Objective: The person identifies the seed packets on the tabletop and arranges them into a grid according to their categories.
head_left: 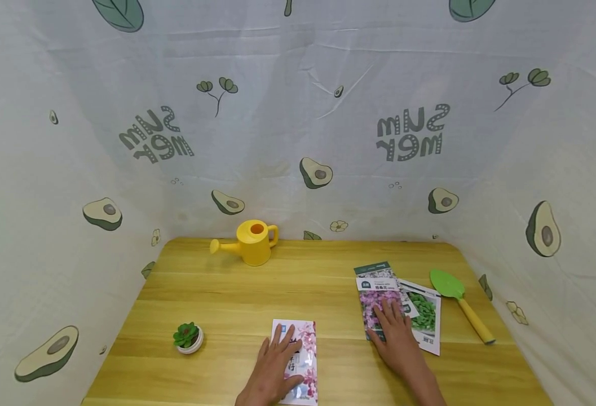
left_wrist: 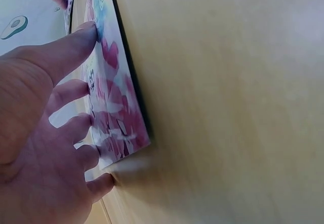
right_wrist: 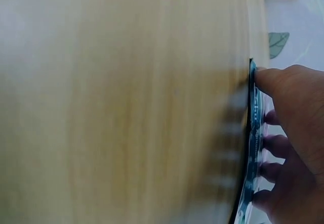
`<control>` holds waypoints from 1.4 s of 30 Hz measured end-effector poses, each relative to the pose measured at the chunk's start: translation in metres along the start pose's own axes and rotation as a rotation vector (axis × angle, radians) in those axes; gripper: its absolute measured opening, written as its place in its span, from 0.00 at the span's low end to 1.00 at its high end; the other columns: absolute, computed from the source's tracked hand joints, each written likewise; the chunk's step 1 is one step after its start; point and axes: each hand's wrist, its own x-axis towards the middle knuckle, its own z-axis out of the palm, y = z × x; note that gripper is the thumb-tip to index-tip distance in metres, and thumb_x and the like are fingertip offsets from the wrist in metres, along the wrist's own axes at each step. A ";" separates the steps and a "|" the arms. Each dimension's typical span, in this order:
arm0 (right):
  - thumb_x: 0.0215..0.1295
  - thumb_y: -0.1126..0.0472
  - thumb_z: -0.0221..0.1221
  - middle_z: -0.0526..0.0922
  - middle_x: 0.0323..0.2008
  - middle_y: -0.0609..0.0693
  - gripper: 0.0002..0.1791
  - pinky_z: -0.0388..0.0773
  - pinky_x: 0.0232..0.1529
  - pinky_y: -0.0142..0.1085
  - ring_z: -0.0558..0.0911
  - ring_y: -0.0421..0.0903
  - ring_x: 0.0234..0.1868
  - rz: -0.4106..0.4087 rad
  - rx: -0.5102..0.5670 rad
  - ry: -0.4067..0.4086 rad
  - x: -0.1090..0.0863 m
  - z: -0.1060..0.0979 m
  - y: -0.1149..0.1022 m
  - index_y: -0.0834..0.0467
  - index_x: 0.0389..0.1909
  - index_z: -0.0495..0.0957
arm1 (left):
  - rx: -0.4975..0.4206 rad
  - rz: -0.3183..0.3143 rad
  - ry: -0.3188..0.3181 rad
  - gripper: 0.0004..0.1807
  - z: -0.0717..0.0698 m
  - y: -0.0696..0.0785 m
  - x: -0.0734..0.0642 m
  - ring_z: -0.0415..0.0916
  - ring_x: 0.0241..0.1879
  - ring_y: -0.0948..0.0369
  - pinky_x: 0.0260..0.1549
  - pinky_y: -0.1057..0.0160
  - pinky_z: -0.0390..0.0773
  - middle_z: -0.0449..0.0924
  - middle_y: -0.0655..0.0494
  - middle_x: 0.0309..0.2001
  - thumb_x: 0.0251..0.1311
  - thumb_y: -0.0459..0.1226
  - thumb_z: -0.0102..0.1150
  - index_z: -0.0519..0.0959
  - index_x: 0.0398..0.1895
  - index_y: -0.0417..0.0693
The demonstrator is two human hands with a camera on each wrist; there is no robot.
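The left hand (head_left: 272,375) lies flat on a pink packet (head_left: 303,361) at the near middle of the table (head_left: 237,304), fingers straight and spread, pressing rather than gripping. In the left wrist view the fingers (left_wrist: 76,128) rest on the packet's (left_wrist: 114,107) printed face, and the thumb reaches its far edge; the print there is too blurred to read.

The right hand (head_left: 396,338) lies flat in the same way on a purple packet (head_left: 379,293), near right of the table, fingers straight, nothing clasped. This packet overlaps a green packet (head_left: 424,316) lying just to its right, whose left edge is hidden beneath it. The right wrist view shows only the purple packet's (right_wrist: 251,133) thin dark edge against the fingertips (right_wrist: 268,80); the rest is motion-blurred wood.

A yellow watering can (head_left: 251,241) stands at the far left of the table, spout pointing left; its round top opening shows orange inside, and whether anything fills it cannot be told. A small white pot (head_left: 190,338) at the near left holds a green plant. A trowel (head_left: 460,301) with a green blade and yellow handle lies at the right, just beside the green packet. The near edge of the pink packet and both forearms are cut off by the frame.
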 end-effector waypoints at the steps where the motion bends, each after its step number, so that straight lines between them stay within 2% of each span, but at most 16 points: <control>1: 0.74 0.53 0.68 0.63 0.78 0.73 0.36 0.55 0.70 0.82 0.58 0.79 0.79 -0.001 -0.001 0.003 0.000 0.000 0.000 0.69 0.75 0.72 | -0.004 0.010 0.011 0.39 0.001 -0.001 0.000 0.56 0.82 0.36 0.73 0.27 0.61 0.65 0.46 0.82 0.57 0.45 0.81 0.79 0.72 0.49; 4: 0.73 0.53 0.69 0.63 0.79 0.73 0.37 0.54 0.71 0.81 0.57 0.78 0.79 -0.001 0.002 0.004 -0.002 0.000 -0.002 0.68 0.75 0.72 | -0.008 0.040 0.053 0.38 0.008 -0.006 -0.001 0.57 0.81 0.36 0.73 0.27 0.63 0.66 0.45 0.81 0.57 0.46 0.80 0.79 0.72 0.49; 7: 0.73 0.52 0.69 0.63 0.79 0.72 0.37 0.54 0.71 0.82 0.58 0.78 0.79 -0.008 0.000 0.007 -0.003 0.001 -0.004 0.68 0.74 0.73 | -0.015 0.032 0.053 0.39 0.011 -0.009 0.000 0.56 0.82 0.36 0.73 0.27 0.62 0.65 0.46 0.82 0.57 0.46 0.80 0.79 0.72 0.50; 11: 0.73 0.52 0.69 0.63 0.79 0.72 0.36 0.53 0.70 0.82 0.58 0.78 0.79 -0.010 0.002 0.003 -0.004 0.000 -0.009 0.68 0.74 0.74 | -0.018 -0.008 0.005 0.39 0.006 -0.004 0.001 0.54 0.83 0.36 0.74 0.26 0.59 0.64 0.47 0.83 0.58 0.46 0.81 0.78 0.73 0.51; 23: 0.72 0.52 0.70 0.66 0.78 0.72 0.33 0.62 0.68 0.80 0.62 0.77 0.78 0.003 -0.025 -0.019 -0.012 0.001 -0.017 0.66 0.71 0.77 | -0.016 -0.013 -0.010 0.39 0.000 0.002 -0.001 0.54 0.83 0.37 0.75 0.28 0.59 0.64 0.47 0.83 0.57 0.45 0.81 0.78 0.73 0.50; 26: 0.72 0.53 0.70 0.71 0.75 0.71 0.30 0.68 0.66 0.77 0.68 0.76 0.75 0.005 -0.038 0.003 -0.011 -0.001 -0.019 0.65 0.68 0.80 | -0.007 -0.012 -0.010 0.39 0.000 0.002 -0.001 0.54 0.83 0.37 0.75 0.28 0.59 0.64 0.47 0.83 0.58 0.45 0.81 0.78 0.73 0.50; 30: 0.72 0.55 0.71 0.80 0.68 0.68 0.25 0.78 0.58 0.71 0.78 0.72 0.65 -0.011 -0.048 0.073 -0.006 -0.003 -0.020 0.64 0.64 0.83 | 0.009 -0.015 -0.007 0.39 0.000 0.002 0.001 0.55 0.83 0.37 0.76 0.29 0.59 0.64 0.48 0.83 0.58 0.46 0.81 0.78 0.73 0.51; 33: 0.70 0.56 0.73 0.82 0.64 0.66 0.24 0.79 0.55 0.68 0.79 0.69 0.59 -0.017 -0.053 0.103 -0.004 -0.001 -0.018 0.63 0.61 0.85 | 0.008 -0.018 -0.010 0.39 0.001 0.001 0.001 0.55 0.83 0.38 0.76 0.28 0.59 0.64 0.48 0.83 0.58 0.46 0.81 0.78 0.73 0.51; 37: 0.66 0.57 0.76 0.76 0.66 0.71 0.27 0.76 0.60 0.70 0.74 0.72 0.65 -0.008 -0.036 0.125 -0.006 0.003 -0.014 0.65 0.62 0.84 | 0.002 -0.013 -0.013 0.39 0.001 0.001 0.001 0.54 0.83 0.37 0.75 0.28 0.59 0.64 0.48 0.83 0.57 0.46 0.81 0.78 0.73 0.51; 42: 0.66 0.58 0.75 0.65 0.76 0.77 0.34 0.65 0.70 0.75 0.63 0.77 0.76 -0.004 0.018 0.122 -0.009 0.008 -0.011 0.67 0.70 0.77 | 0.005 -0.016 -0.012 0.39 0.000 0.001 0.001 0.55 0.83 0.38 0.75 0.28 0.59 0.64 0.48 0.83 0.57 0.46 0.81 0.78 0.73 0.51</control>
